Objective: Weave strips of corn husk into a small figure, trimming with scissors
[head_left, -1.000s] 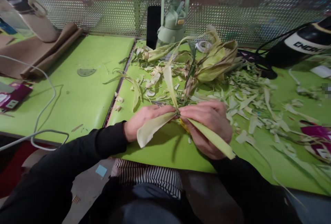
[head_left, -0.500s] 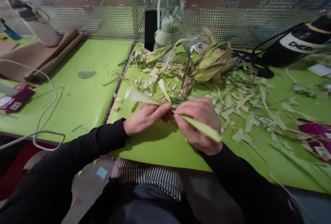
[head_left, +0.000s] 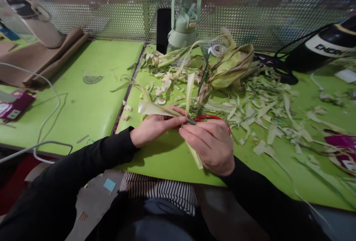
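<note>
1. Pale-green husk strips (head_left: 190, 91) fan from a joint pinched between two hands over the counter (head_left: 155, 162), likely held there to stop them slipping apart.
2. Left hand (head_left: 158, 126): grip closed, thumb over the joint, one strip lying along its far side.
3. Right hand (head_left: 211, 144): grip curled shut, seemingly on the joint's near side; one strip hangs beneath. Red loop (head_left: 211, 117), perhaps a scissors handle, shows behind; whether held, unclear.
4. Husk bundle (head_left: 229, 72) lies beyond, within apparent reach.
</note>
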Action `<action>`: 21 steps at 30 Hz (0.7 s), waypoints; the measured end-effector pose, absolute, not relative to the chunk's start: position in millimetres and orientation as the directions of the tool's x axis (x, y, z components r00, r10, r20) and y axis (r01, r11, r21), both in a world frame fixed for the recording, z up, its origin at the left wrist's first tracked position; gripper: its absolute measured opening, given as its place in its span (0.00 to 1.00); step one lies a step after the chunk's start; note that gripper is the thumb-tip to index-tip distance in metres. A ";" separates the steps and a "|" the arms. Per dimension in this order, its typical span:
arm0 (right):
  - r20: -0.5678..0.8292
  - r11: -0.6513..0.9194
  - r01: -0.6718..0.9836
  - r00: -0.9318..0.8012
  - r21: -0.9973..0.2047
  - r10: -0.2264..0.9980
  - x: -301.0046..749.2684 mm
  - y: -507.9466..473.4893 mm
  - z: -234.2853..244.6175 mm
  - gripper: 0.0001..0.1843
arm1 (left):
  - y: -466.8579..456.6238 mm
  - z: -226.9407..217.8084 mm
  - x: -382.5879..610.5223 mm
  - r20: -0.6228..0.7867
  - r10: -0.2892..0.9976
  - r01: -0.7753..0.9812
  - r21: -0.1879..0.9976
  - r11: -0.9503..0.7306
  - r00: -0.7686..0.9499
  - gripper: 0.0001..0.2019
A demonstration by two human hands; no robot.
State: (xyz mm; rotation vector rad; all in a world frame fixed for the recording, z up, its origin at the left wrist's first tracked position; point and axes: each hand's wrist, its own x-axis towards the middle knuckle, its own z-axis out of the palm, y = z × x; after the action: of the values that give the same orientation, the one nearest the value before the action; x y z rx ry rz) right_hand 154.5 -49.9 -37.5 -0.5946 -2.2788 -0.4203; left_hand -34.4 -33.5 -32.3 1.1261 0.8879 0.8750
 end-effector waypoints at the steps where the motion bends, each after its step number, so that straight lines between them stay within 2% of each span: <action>1: 0.719 0.839 0.523 -0.640 0.149 0.271 153.1 -50.8 -38.4 0.10 | -33.6 -33.4 -33.8 -0.152 0.909 -0.118 0.970 0.213 0.387 0.10; 3: 0.713 0.852 0.497 -0.658 0.166 0.245 151.5 -50.1 -39.9 0.10 | -32.3 -35.5 -33.2 -0.171 0.906 -0.122 0.964 0.234 0.387 0.09; 4: 0.716 0.865 0.487 -0.647 0.124 0.262 151.4 -48.6 -40.2 0.10 | -31.0 -36.3 -33.2 -0.177 0.902 -0.132 0.960 0.246 0.393 0.09; 5: 0.724 0.875 0.482 -0.617 0.037 0.309 151.6 -46.6 -40.3 0.10 | -29.3 -36.7 -33.5 -0.181 0.896 -0.142 0.956 0.257 0.405 0.08; 7: 0.727 0.843 0.489 -0.492 -0.225 0.480 152.5 -41.8 -39.9 0.08 | -26.1 -36.3 -34.5 -0.182 0.879 -0.155 0.949 0.274 0.441 0.07; 9: 0.671 0.737 0.476 -0.342 -0.480 0.658 153.3 -37.9 -39.5 0.06 | -24.1 -34.5 -35.6 -0.174 0.850 -0.154 0.946 0.284 0.497 0.06; 11: 0.597 0.632 0.437 -0.236 -0.640 0.767 153.6 -35.6 -39.3 0.03 | -23.9 -32.5 -36.4 -0.169 0.833 -0.148 0.947 0.285 0.527 0.06; 13: 0.542 0.573 0.400 -0.201 -0.715 0.816 153.8 -34.4 -39.0 0.01 | -24.6 -31.2 -36.7 -0.182 0.834 -0.165 0.937 0.307 0.521 0.06; 17: 0.506 0.562 0.387 -0.246 -0.731 0.827 155.2 -31.0 -37.7 0.02 | -25.5 -30.8 -37.0 -0.227 0.830 -0.261 0.879 0.400 0.508 0.09; 19: 0.421 0.496 0.322 -0.278 -0.806 0.864 156.1 -29.4 -37.5 0.04 | -25.1 -31.2 -37.8 -0.238 0.815 -0.272 0.862 0.428 0.529 0.09; 21: 0.275 0.344 0.201 -0.305 -0.917 0.912 156.3 -28.9 -38.1 0.07 | -24.3 -31.7 -39.3 -0.229 0.806 -0.265 0.865 0.426 0.546 0.09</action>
State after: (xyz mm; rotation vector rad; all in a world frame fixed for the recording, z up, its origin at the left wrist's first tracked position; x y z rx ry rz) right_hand 156.3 -28.9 -38.1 -0.9961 -1.7338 1.0209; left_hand -39.3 -24.3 -31.7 0.8875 0.7117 0.7445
